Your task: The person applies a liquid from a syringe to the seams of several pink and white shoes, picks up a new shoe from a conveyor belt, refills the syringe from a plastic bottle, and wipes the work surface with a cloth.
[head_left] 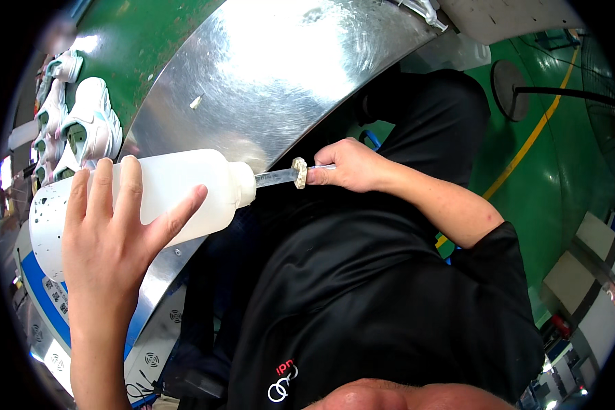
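A large translucent white plastic bottle point(191, 181) is tipped on its side, its neck pointing right toward my lap. My left hand point(113, 219) grips it from above, fingers and thumb spread around its body. Dark specks dot the bottle's base end. From the mouth sticks out a flat grey metal strip point(275, 179) with a lumpy off-white collar around it, like dried glue. My right hand point(345, 166) pinches the outer end of this strip between thumb and fingers. The strip's inner end is hidden in the bottle.
A shiny metal tabletop point(253, 89) curves away ahead, with a small pale scrap point(196, 102) on it. Several pale sneakers point(92, 119) stand at the far left. A white and blue machine panel point(48, 301) lies below the bottle. At right, a round dark base point(509, 89) stands on green floor.
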Tool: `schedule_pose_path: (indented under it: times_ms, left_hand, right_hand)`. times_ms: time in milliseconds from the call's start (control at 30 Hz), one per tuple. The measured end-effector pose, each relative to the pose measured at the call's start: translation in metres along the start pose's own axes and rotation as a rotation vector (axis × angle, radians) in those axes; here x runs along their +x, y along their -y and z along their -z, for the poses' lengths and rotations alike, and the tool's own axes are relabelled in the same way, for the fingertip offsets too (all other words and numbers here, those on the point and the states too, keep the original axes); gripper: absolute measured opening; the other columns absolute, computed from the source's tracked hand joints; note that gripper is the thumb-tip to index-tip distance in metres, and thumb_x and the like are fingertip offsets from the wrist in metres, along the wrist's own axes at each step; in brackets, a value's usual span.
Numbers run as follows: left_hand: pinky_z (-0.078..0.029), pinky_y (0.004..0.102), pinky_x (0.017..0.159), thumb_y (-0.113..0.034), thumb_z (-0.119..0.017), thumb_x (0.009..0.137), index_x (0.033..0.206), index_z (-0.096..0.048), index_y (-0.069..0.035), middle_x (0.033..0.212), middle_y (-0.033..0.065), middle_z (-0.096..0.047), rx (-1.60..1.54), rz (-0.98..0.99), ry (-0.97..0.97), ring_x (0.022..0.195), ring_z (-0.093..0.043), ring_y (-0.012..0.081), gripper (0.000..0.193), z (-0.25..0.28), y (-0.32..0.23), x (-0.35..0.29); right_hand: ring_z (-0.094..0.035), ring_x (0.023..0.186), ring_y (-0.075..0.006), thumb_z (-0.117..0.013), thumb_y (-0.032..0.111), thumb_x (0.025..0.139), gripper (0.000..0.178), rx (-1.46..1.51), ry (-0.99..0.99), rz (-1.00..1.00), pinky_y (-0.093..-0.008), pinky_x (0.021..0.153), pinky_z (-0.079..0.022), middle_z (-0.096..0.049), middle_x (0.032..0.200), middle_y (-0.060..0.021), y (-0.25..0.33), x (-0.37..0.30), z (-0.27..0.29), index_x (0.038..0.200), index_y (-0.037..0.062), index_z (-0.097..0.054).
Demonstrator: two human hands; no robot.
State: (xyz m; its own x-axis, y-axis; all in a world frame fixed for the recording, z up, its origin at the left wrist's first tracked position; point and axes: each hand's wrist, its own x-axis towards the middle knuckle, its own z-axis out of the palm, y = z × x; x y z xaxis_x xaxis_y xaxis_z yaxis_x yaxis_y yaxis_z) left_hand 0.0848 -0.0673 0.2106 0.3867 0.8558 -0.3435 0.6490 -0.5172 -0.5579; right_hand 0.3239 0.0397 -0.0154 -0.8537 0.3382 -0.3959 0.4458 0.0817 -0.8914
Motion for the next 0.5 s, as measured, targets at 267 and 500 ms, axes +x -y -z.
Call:
schedule_pose_path:
  times_ms: [267, 500]
  left_hand:
    - [-0.046, 0.0435, 0.086, -0.008, -0.063, 0.071, 0.134, -0.030, -0.049, 0.107, 0.0126, -0.048, 0.037, 0.007, 0.008, 0.098, -0.053, 0.0300, 0.082, 0.0018, -0.0015, 0.0008]
    - [-0.047, 0.0430, 0.085, -0.006, -0.063, 0.070, 0.134, -0.030, -0.049, 0.106, 0.0127, -0.048, 0.049, 0.013, -0.007, 0.095, -0.053, 0.0287, 0.084, -0.0003, -0.0017, -0.0038]
  right_hand:
    - [-0.043, 0.047, -0.0221, -0.060, 0.058, 0.079, 0.062, -0.027, -0.021, -0.048, -0.0356, 0.050, -0.037, -0.046, 0.050, -0.0138, 0.0024, -0.0008, 0.0005, 0.060, -0.0013, -0.055]
    - [-0.035, 0.050, -0.0128, -0.064, 0.049, 0.080, 0.056, -0.011, -0.002, -0.082, -0.0316, 0.048, -0.033, -0.040, 0.050, -0.0072, 0.0099, -0.0025, 0.0011, 0.059, -0.0008, -0.050]
